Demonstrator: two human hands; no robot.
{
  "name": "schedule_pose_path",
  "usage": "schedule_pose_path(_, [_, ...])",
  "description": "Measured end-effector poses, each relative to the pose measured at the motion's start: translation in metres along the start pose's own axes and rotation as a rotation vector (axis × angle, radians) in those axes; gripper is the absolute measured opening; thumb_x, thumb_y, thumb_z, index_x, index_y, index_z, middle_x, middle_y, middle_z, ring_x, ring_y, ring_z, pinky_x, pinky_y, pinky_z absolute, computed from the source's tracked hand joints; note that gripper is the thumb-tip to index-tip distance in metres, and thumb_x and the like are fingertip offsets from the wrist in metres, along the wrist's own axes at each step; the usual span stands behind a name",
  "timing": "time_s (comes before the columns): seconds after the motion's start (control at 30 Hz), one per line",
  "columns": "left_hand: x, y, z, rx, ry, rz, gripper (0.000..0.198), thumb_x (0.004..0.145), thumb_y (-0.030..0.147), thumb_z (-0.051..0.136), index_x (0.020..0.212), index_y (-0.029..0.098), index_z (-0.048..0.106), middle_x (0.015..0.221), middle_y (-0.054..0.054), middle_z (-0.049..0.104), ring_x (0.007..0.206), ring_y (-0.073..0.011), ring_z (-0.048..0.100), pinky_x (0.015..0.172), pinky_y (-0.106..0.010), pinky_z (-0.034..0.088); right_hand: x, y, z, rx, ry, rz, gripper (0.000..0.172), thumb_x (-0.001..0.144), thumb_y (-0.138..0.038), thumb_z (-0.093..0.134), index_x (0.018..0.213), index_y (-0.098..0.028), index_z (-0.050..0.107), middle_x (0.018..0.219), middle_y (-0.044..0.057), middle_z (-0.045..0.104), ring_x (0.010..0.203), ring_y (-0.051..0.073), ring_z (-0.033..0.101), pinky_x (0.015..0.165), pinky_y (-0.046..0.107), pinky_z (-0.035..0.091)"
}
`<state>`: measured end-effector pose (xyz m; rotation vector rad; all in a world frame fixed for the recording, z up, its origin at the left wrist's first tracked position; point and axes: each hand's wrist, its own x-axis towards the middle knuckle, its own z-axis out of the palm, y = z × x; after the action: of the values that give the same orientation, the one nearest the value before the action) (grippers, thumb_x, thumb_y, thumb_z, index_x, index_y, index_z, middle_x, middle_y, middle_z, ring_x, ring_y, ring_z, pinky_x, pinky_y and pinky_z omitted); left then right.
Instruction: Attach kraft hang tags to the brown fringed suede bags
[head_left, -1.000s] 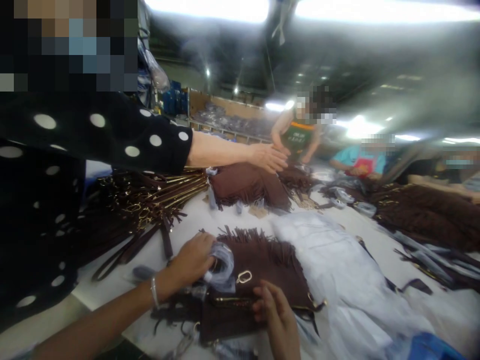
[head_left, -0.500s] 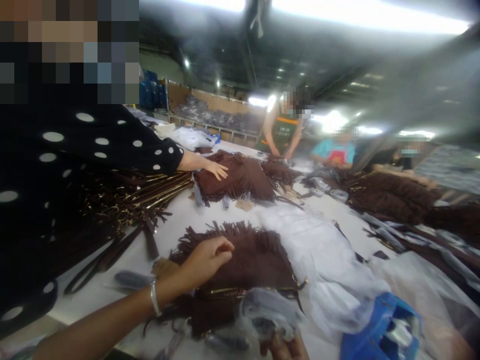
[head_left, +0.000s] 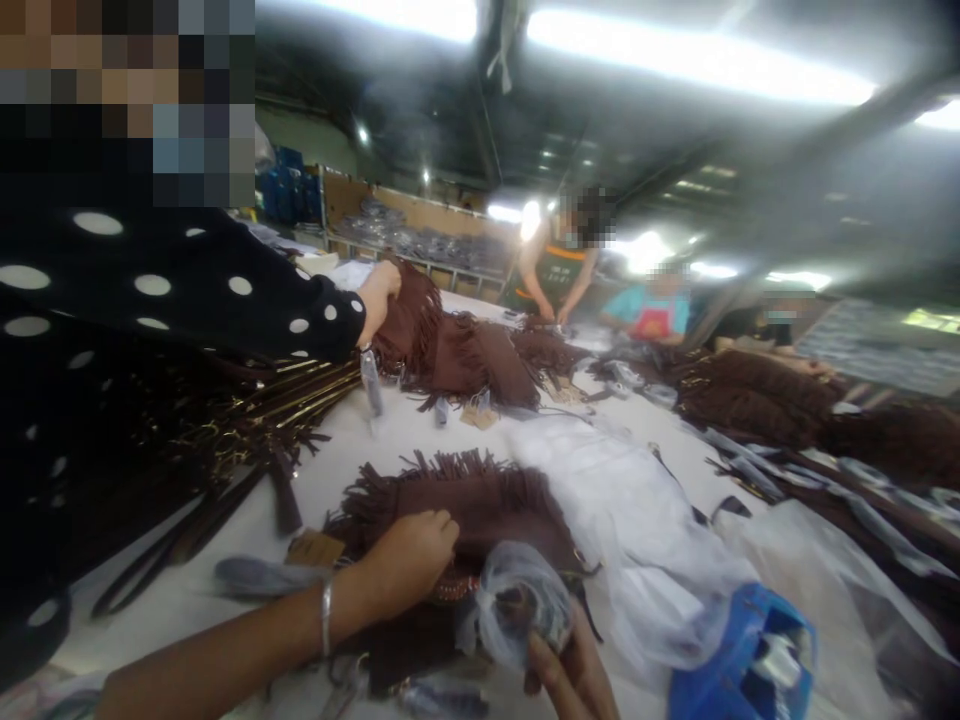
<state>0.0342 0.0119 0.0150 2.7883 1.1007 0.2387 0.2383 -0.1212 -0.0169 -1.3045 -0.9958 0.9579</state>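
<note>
A dark brown fringed bag (head_left: 502,505) lies on the white table in front of me, its fringe pointing away. My left hand (head_left: 420,555), a silver bangle on its wrist, is closed with curled fingers on the bag's near edge. Beside it, my right hand (head_left: 566,670) grips a coiled dark strap wrapped in clear plastic (head_left: 521,605), held over the bag's near right part. A brown card tag (head_left: 315,548) and a plastic-wrapped piece (head_left: 262,577) lie left of the bag.
At left, a co-worker in a polka-dot sleeve (head_left: 240,290) holds another fringed bag (head_left: 409,315) by a row of bags. White plastic sheeting (head_left: 615,510) and a blue container (head_left: 739,660) lie to the right. Brown straps (head_left: 277,400) are heaped at left; several people work farther back.
My left hand has come down and closed on the bag's near edge. My right hand has raised the wrapped strap over the bag. The co-worker's hand has lifted a bag.
</note>
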Motion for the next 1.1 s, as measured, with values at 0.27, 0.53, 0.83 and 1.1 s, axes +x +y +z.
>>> schedule_pose_path(0.27, [-0.002,-0.001,-0.013,0.024,0.033,-0.047,0.015,0.093,0.009,0.045,0.097,0.016,0.057,0.104,-0.011,0.061,0.094,-0.0257,0.059,0.082,-0.037,0.052,0.027,-0.01,0.024,0.014,-0.271,0.104,0.06,0.078,-0.055,0.065,0.128,-0.022,0.06,0.079,0.002,0.067,0.047,0.009,0.047,0.043,0.02,0.033])
schedule_pose_path(0.53, [0.001,-0.001,-0.01,0.008,-0.013,-0.051,0.013,0.093,0.024,0.051,0.102,0.017,0.056,0.101,-0.01,0.064,0.093,-0.0273,0.063,0.082,-0.039,0.053,0.037,0.012,0.017,0.022,-0.059,0.168,0.043,0.076,-0.043,0.069,0.113,-0.022,0.071,0.105,0.006,0.072,0.081,0.021,0.067,0.067,0.028,0.053])
schedule_pose_path(0.83, [0.027,0.004,-0.009,0.062,-0.099,0.059,0.018,0.083,0.016,0.057,0.099,0.013,0.063,0.096,-0.013,0.068,0.085,-0.0299,0.067,0.075,-0.042,0.056,0.034,0.02,0.015,0.055,0.051,0.1,0.044,0.073,-0.042,0.072,0.113,-0.027,0.072,0.111,0.01,0.072,0.103,0.032,0.066,0.078,0.042,0.055])
schedule_pose_path(1.1, [0.026,0.013,-0.015,0.138,-0.038,0.036,0.016,0.087,0.009,0.049,0.099,0.014,0.059,0.096,-0.013,0.063,0.085,-0.029,0.064,0.075,-0.043,0.055,0.043,0.003,0.01,-0.266,-0.13,0.058,0.031,0.074,-0.022,0.06,0.101,-0.024,0.074,0.102,0.002,0.074,0.098,0.023,0.066,0.086,0.032,0.05])
